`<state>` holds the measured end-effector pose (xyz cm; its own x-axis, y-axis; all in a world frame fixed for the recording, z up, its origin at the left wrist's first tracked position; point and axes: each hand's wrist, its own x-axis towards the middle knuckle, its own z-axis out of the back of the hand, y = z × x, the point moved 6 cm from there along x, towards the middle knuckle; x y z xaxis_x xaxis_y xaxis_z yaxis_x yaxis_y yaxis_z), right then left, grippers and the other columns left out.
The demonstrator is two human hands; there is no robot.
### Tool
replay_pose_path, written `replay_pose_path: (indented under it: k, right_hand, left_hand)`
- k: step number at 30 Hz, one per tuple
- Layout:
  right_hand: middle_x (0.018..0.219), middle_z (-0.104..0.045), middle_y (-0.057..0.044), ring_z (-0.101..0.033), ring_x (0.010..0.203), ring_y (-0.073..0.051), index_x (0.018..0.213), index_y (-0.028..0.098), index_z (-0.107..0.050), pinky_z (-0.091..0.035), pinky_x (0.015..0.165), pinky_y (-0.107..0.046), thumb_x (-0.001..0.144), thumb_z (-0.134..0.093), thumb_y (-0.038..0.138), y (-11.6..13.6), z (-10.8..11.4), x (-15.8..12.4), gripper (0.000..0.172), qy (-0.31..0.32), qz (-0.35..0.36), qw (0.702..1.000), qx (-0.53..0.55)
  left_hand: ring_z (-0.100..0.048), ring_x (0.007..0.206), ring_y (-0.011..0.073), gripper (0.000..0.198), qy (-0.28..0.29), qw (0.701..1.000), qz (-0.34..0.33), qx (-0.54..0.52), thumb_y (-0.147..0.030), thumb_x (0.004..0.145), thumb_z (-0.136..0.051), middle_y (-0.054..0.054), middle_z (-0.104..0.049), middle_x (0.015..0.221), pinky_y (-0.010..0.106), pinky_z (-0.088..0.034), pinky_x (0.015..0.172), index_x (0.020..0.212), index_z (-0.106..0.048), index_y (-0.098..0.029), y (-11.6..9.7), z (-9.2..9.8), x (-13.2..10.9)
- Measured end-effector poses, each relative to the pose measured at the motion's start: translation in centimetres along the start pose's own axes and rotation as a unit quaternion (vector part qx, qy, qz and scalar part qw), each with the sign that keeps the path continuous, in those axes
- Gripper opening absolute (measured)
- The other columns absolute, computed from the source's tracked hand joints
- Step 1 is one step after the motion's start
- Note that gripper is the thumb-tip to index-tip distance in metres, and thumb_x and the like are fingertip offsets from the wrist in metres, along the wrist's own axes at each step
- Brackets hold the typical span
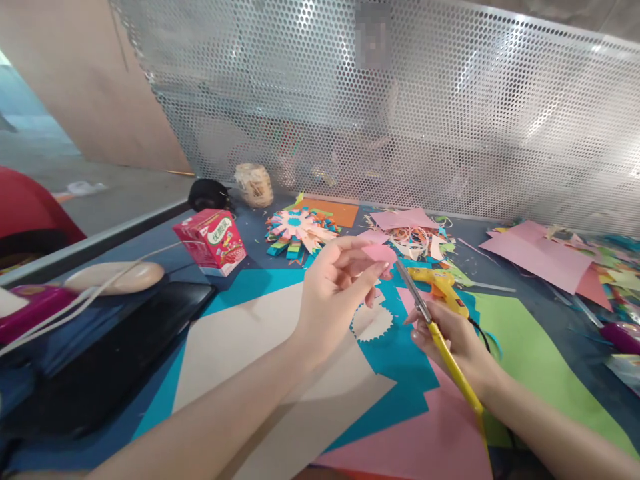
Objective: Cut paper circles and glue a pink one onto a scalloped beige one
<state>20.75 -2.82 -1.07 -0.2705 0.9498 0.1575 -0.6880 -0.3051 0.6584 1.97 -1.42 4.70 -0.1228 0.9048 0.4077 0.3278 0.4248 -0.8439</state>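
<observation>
My left hand point(340, 287) pinches a small piece of pink paper point(380, 254) between thumb and fingers above the table. In my right hand point(455, 343) is a pair of scissors point(417, 297) with long yellow handles and metal blades. The blade tips point up at the edge of the pink paper; whether they touch it I cannot tell. Beneath my hands lies a pale paper disc point(373, 322) with a zigzag edge, on blue paper point(405, 353). A yellow glue gun point(443, 287) rests just beyond my right hand.
Beige paper point(240, 353), pink paper point(425, 440) and green paper point(540, 360) cover the table. A layered paper flower point(297, 227), a red drink carton point(213, 241) and a jar point(254, 185) stand farther back. A black tray-like object point(110, 360) lies left. Perforated metal point(400, 133) borders the back.
</observation>
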Motion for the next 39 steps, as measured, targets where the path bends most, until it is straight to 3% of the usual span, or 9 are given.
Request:
replay_pose_path:
  k: [11, 20, 32, 39]
  right_hand:
    - [0.064, -0.054, -0.001, -0.049, 0.057, -0.014, 0.083, 0.020, -0.062, -0.041, 0.052, -0.025, 0.080, -0.055, 0.058, 0.3, 0.0, 0.0, 0.038, 0.011, -0.008, 1.000, -0.010]
    - [0.065, -0.056, -0.002, -0.051, 0.056, -0.015, 0.080, 0.019, -0.061, -0.042, 0.053, -0.025, 0.079, -0.055, 0.055, 0.8, 0.1, -0.1, 0.037, 0.023, -0.017, 1.000, -0.011]
    - [0.064, -0.052, -0.002, -0.047, 0.056, -0.016, 0.080, 0.019, -0.060, -0.042, 0.053, -0.028, 0.077, -0.050, 0.061, 0.7, -0.2, -0.1, 0.043, 0.045, -0.049, 0.998, -0.012]
    - [0.065, -0.055, -0.002, -0.051, 0.058, -0.016, 0.076, 0.020, -0.060, -0.042, 0.053, -0.026, 0.078, -0.056, 0.057, 0.7, 0.0, -0.1, 0.037, 0.032, -0.021, 0.999, 0.001]
  left_hand:
    - [-0.064, 0.060, 0.0105, 0.030, 0.018, 0.999, -0.012, 0.034, -0.015, 0.071, -0.074, 0.000, -0.068, 0.077, 0.016, -0.048, 0.039, 0.099, -0.062, -0.017, -0.1, 0.1, 0.0]
    - [-0.068, 0.061, 0.0122, 0.032, -0.007, 0.998, -0.064, 0.027, -0.013, 0.069, -0.076, 0.000, -0.071, 0.073, 0.016, -0.049, 0.041, 0.095, -0.058, -0.018, -1.0, 0.3, 0.1]
    - [-0.061, 0.052, 0.0102, 0.035, -0.011, 0.998, -0.048, 0.030, -0.016, 0.067, -0.078, -0.003, -0.066, 0.067, 0.017, -0.046, 0.037, 0.095, -0.057, -0.019, -0.9, 0.3, -0.1]
    - [-0.064, 0.056, 0.0115, 0.034, -0.004, 0.999, -0.041, 0.032, -0.018, 0.067, -0.080, -0.003, -0.067, 0.067, 0.018, -0.046, 0.039, 0.093, -0.059, -0.020, -1.1, 0.2, 0.0]
